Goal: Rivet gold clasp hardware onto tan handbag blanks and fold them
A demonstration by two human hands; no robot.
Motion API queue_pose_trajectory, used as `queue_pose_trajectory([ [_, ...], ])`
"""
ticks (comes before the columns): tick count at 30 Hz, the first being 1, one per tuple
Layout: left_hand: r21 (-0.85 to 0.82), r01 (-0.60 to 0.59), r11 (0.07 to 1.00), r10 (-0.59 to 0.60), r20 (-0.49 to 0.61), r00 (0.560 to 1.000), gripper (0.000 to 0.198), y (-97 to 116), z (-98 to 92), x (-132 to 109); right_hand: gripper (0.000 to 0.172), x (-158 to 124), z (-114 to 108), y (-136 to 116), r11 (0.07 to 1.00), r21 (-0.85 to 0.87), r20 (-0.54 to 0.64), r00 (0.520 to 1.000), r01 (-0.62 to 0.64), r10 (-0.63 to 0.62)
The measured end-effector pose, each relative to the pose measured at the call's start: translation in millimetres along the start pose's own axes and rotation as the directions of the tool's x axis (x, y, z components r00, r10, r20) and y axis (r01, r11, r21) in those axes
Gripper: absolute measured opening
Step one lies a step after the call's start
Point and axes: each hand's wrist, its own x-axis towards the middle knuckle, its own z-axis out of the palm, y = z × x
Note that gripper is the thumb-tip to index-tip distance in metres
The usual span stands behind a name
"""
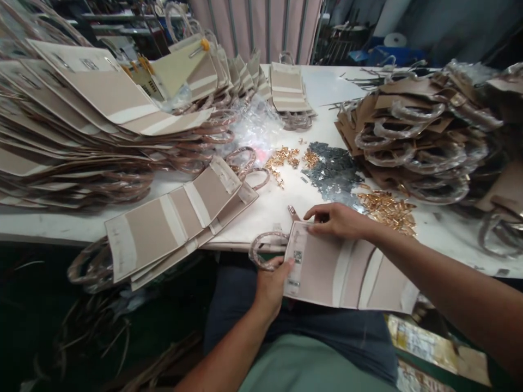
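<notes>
A flat beige handbag panel with pale strips across it lies over my lap and the table's front edge. My left hand grips its left edge, thumb on top, close to the plastic-wrapped handle. At the upper left corner my right hand has its fingers bent and pressed on the panel's edge; what is under the fingertips is hidden. A small tab with a metal end sticks out past that corner. Two metal pieces show along the panel's left end, one a small square plate.
More panels overlap on the table to the left, before a tall stack. Gold fittings and dark metal plates lie in heaps. Brown pieces with wrapped handles are piled at right. A yellow-handled tool rests at the back.
</notes>
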Motion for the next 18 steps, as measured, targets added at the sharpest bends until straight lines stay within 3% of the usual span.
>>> queue_pose_trajectory([
  [2,-0.022,0.002,1.0,-0.003,-0.031,1.0,0.042,4,7.0,1,0.027,0,-8,-4,1.0,-0.006,-0.18,0.984,0.001,-0.002],
  [4,-0.042,0.021,0.999,-0.023,-0.05,0.998,0.039,6,12.7,2,0.027,-10,-17,-18,0.999,-0.026,-0.451,0.892,0.02,-0.03],
  [6,-0.06,0.048,0.997,-0.052,-0.07,0.996,0.037,6,16.8,3,0.026,-25,-23,-40,0.995,-0.014,-0.698,0.711,0.097,-0.079],
  [8,-0.081,0.065,0.995,-0.073,-0.097,0.993,0.034,5,19.6,3,0.03,-38,-20,-62,0.949,0.069,-0.844,0.525,0.309,-0.109],
  [9,-0.093,0.071,0.993,-0.082,-0.109,0.991,0.034,4,20.8,4,0.032,-42,-14,-71,0.888,0.136,-0.877,0.471,0.44,-0.099],
  [10,-0.105,0.077,0.991,-0.089,-0.119,0.989,0.034,4,21.8,4,0.034,-44,-6,-78,0.81,0.209,-0.887,0.456,0.548,-0.079],
  [11,-0.115,0.083,0.99,-0.097,-0.125,0.987,0.034,3,22.8,4,0.035,-44,5,-81,0.732,0.287,-0.879,0.474,0.617,-0.054],
  [13,-0.128,0.094,0.987,-0.111,-0.13,0.985,0.035,3,24.6,4,0.034,-37,30,-81,0.634,0.427,-0.832,0.555,0.645,-0.005],
  [15,-0.135,0.101,0.986,-0.12,-0.139,0.983,0.035,3,26.2,3,0.035,-27,53,-71,0.599,0.504,-0.799,0.599,0.622,0.051],
  [18,-0.138,0.088,0.987,-0.109,-0.154,0.982,0.032,4,27.9,3,0.037,-17,75,-55,0.593,0.524,-0.807,0.579,0.611,0.117],
])
